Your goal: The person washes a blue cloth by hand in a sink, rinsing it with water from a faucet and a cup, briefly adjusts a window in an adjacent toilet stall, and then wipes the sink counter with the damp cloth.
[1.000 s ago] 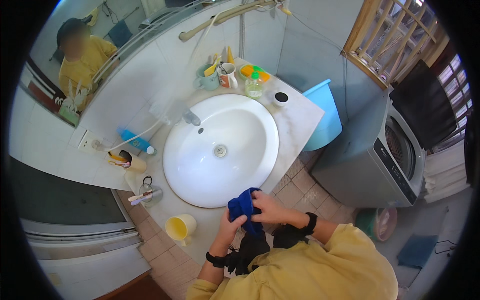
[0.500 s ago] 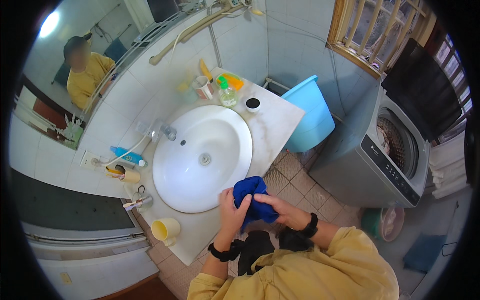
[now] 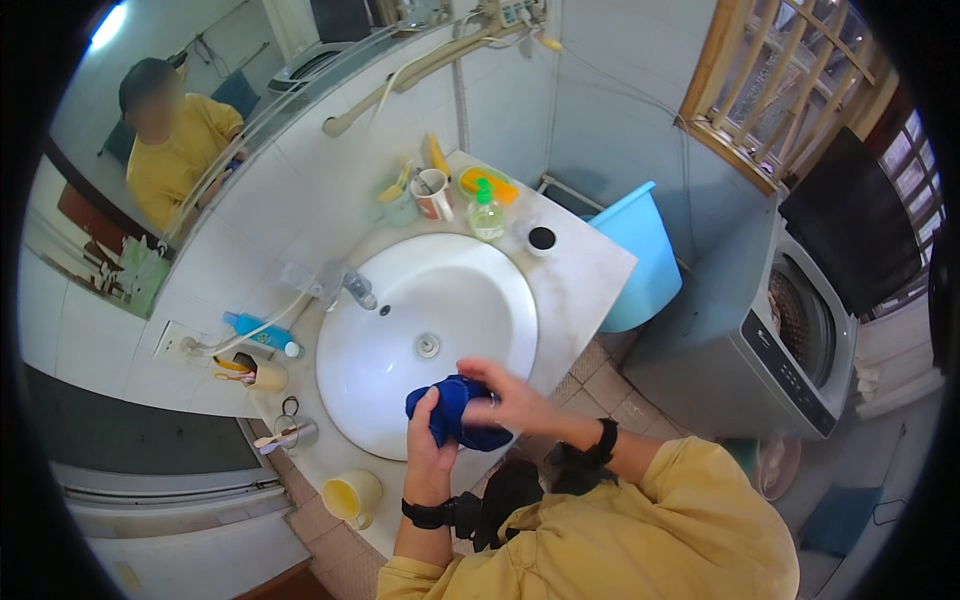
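Over the near rim of the white washbasin (image 3: 350, 400), a bunched dark blue cloth (image 3: 452, 408) is held up in my left hand (image 3: 430, 440). The left thumb lies across the cloth while the other fingers are hidden behind it. My right hand (image 3: 515, 402) is at the cloth's right side, its fingers apart and slightly smeared by motion. Part of that hand overlaps the cloth, but firm contact is hard to make out. The faucet (image 3: 358, 288) stands at the basin's far left rim.
Along the counter (image 3: 590, 265) stand a soap bottle (image 3: 486, 215), a black-lidded jar (image 3: 541, 240), a patterned mug (image 3: 432, 194), a blue bottle (image 3: 262, 333) and a yellow mug (image 3: 352, 497). A light blue tub (image 3: 645, 265) and an open washing machine (image 3: 720, 330) are on the right.
Both hands and the cloth have moved left, over the basin's near rim. My right hand has loosened from the cloth and spread its fingers; the left still grips it.
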`<state>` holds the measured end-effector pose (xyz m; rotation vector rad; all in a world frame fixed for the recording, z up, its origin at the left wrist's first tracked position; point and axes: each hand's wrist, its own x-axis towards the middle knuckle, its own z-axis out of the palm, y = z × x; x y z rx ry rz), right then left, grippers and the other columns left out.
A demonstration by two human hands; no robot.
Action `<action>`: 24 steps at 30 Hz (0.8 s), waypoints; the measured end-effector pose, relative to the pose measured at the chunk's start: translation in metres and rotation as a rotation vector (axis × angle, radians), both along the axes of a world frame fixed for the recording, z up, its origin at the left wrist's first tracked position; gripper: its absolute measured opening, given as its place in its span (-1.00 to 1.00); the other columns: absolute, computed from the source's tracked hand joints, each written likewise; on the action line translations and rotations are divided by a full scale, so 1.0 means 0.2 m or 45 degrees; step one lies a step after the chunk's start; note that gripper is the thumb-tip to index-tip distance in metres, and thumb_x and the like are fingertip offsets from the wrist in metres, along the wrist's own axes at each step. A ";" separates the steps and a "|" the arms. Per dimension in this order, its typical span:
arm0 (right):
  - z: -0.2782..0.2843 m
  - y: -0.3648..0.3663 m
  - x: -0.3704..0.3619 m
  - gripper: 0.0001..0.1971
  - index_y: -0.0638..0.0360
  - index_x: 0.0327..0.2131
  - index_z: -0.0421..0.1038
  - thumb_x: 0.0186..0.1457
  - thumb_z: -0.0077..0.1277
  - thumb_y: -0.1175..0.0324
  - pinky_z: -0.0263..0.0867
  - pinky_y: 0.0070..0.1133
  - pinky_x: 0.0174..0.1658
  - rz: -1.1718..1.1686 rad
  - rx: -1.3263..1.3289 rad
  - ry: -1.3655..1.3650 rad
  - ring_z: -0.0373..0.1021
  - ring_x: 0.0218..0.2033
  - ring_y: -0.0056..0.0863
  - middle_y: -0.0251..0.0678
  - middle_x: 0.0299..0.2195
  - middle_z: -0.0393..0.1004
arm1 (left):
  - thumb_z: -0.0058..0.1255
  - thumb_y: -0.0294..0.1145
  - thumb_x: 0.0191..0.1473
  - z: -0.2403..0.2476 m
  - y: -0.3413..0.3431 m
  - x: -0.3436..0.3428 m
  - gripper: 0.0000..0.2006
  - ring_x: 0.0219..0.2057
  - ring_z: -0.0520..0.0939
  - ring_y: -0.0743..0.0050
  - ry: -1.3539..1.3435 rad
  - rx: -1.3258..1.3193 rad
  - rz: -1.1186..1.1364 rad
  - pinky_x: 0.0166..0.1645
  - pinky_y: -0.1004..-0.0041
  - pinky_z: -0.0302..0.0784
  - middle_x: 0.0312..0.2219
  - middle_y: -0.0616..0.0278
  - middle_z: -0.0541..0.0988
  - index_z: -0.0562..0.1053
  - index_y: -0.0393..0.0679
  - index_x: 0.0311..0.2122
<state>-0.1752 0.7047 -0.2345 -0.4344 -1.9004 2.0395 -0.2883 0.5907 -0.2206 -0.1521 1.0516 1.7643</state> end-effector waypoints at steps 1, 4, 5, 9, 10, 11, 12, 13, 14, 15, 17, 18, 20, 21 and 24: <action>-0.02 0.05 -0.03 -0.39 0.18 0.09 0.03 0.04 -0.01 0.12 0.10 -0.45 0.07 -0.163 -0.625 0.134 0.09 0.10 -0.35 -0.13 0.08 0.10 | -0.03 -0.23 -0.03 0.04 -0.01 -0.03 -0.69 -0.22 0.52 0.27 -0.066 0.070 0.055 -0.08 0.31 0.42 -0.28 0.15 0.51 0.40 -0.21 -0.21; -0.10 0.07 -0.16 -0.32 0.07 0.12 0.02 0.05 -0.24 -0.18 0.08 -0.31 0.06 -0.090 -1.090 -0.019 0.11 0.09 -0.37 -0.26 0.11 0.08 | -0.04 -0.26 -0.04 0.09 -0.05 -0.11 -0.74 -0.23 0.52 0.27 -0.167 0.184 0.093 -0.09 0.31 0.42 -0.31 0.14 0.51 0.40 -0.20 -0.27; -0.17 0.04 -0.19 -0.27 0.01 0.12 0.02 0.02 -0.31 -0.29 0.05 -0.20 0.06 0.091 -1.336 -0.097 0.08 0.10 -0.35 -0.34 0.13 0.04 | -0.04 -0.31 -0.04 0.06 -0.06 -0.12 -0.78 -0.29 0.52 0.34 -0.034 0.172 0.094 -0.16 0.39 0.44 -0.34 0.16 0.51 0.39 -0.20 -0.29; -0.01 -0.08 -0.26 -0.39 0.02 0.10 0.02 0.07 -0.13 -0.06 0.30 -0.13 -0.12 0.572 -1.643 -0.119 0.26 -0.04 -0.34 -0.22 -0.03 0.24 | -0.03 -0.50 -0.10 0.04 -0.09 -0.22 -0.82 -0.42 0.48 0.57 0.802 0.011 -0.053 -0.27 0.56 0.40 -0.43 0.24 0.48 0.42 -0.23 -0.31; 0.02 -0.07 -0.28 -0.43 0.04 0.08 0.04 0.06 -0.07 0.03 0.35 -0.15 -0.17 0.621 -1.632 -0.158 0.30 -0.08 -0.34 -0.23 -0.06 0.26 | -0.03 -0.50 -0.10 0.06 -0.10 -0.23 -0.82 -0.42 0.48 0.57 0.800 0.011 -0.032 -0.27 0.56 0.40 -0.43 0.24 0.48 0.42 -0.23 -0.31; 0.05 -0.06 -0.29 -0.46 0.05 0.06 0.06 0.05 -0.02 0.12 0.39 -0.16 -0.22 0.660 -1.626 -0.195 0.33 -0.12 -0.33 -0.23 -0.10 0.28 | -0.02 -0.52 -0.12 0.13 -0.09 -0.21 -0.77 -0.39 0.48 0.54 0.926 -0.017 -0.059 -0.22 0.54 0.40 -0.42 0.23 0.48 0.43 -0.24 -0.26; 0.11 -0.05 -0.30 -0.48 0.06 0.04 0.08 0.04 0.01 0.18 0.43 -0.27 -0.28 0.681 -1.458 -0.262 0.35 -0.13 -0.32 -0.22 -0.14 0.30 | -0.01 -0.53 -0.15 0.17 -0.08 -0.21 -0.71 -0.37 0.48 0.50 1.051 -0.047 -0.085 -0.16 0.51 0.39 -0.42 0.22 0.48 0.45 -0.24 -0.21; 0.13 -0.03 -0.31 -0.48 0.06 0.04 0.08 0.04 0.01 0.18 0.43 -0.27 -0.28 0.688 -1.455 -0.278 0.35 -0.13 -0.32 -0.22 -0.14 0.30 | -0.01 -0.53 -0.15 0.15 -0.09 -0.25 -0.71 -0.37 0.48 0.50 1.042 -0.048 -0.071 -0.16 0.51 0.39 -0.42 0.22 0.48 0.45 -0.24 -0.21; 0.14 0.00 -0.32 -0.47 0.11 0.02 0.09 0.02 0.03 0.19 0.43 -0.43 -0.42 0.838 -1.412 -0.375 0.38 -0.18 -0.31 -0.22 -0.17 0.30 | -0.01 -0.54 -0.16 0.12 -0.11 -0.30 -0.65 -0.29 0.48 0.44 1.434 -0.055 -0.161 -0.09 0.46 0.35 -0.37 0.18 0.49 0.43 -0.22 -0.15; 0.18 0.01 -0.34 -0.47 0.16 -0.01 0.10 -0.01 0.05 0.20 0.43 -0.59 -0.56 0.998 -1.377 -0.475 0.42 -0.23 -0.31 -0.21 -0.20 0.30 | -0.01 -0.54 -0.16 0.11 -0.13 -0.32 -0.60 -0.21 0.48 0.38 1.821 -0.084 -0.255 -0.02 0.42 0.32 -0.32 0.13 0.50 0.41 -0.21 -0.09; 0.20 0.04 -0.34 -0.50 0.17 -0.08 0.16 -0.04 0.09 0.18 0.32 -0.70 -0.69 1.006 -1.230 -0.647 0.44 -0.41 -0.46 -0.29 -0.31 0.33 | -0.04 -0.55 -0.16 0.13 -0.11 -0.31 -0.62 -0.06 0.42 0.27 1.530 0.014 -0.283 0.06 0.35 0.24 -0.17 0.04 0.47 0.42 -0.27 -0.12; 0.15 0.06 -0.37 -0.53 0.15 -0.13 0.20 -0.06 0.10 0.16 0.25 -0.73 -0.72 1.067 -1.143 -0.693 0.40 -0.49 -0.55 -0.33 -0.38 0.34 | -0.05 -0.54 -0.12 0.14 -0.11 -0.32 -0.67 -0.05 0.42 0.24 1.177 0.109 -0.375 0.06 0.33 0.26 -0.17 0.01 0.48 0.43 -0.31 -0.16; 0.19 0.08 -0.41 -0.59 0.14 -0.24 0.28 -0.09 0.12 0.11 0.11 -0.78 -0.76 1.074 -1.012 -0.796 0.24 -0.66 -0.72 -0.44 -0.55 0.33 | -0.06 -0.51 -0.06 0.14 -0.12 -0.31 -0.78 -0.11 0.47 0.22 0.753 0.190 -0.334 0.03 0.33 0.30 -0.22 -0.02 0.50 0.44 -0.36 -0.27; 0.24 0.08 -0.43 -0.58 0.17 -0.25 0.28 -0.06 0.09 0.07 0.16 -0.75 -0.75 0.973 -0.881 -0.655 0.29 -0.64 -0.70 -0.42 -0.53 0.36 | -0.07 -0.49 -0.02 0.13 -0.11 -0.29 -0.83 -0.17 0.51 0.23 0.694 0.178 -0.211 0.01 0.33 0.34 -0.27 -0.02 0.53 0.44 -0.38 -0.33; 0.07 0.15 -0.49 -0.50 0.19 -0.10 0.23 0.05 -0.09 -0.03 0.38 -0.55 -0.48 0.912 -1.216 -0.629 0.40 -0.40 -0.52 -0.25 -0.31 0.40 | -0.11 -0.43 0.06 0.17 -0.01 -0.29 -0.83 -0.41 0.55 0.33 0.555 0.004 0.265 -0.24 0.40 0.47 -0.45 0.01 0.54 0.39 -0.30 -0.49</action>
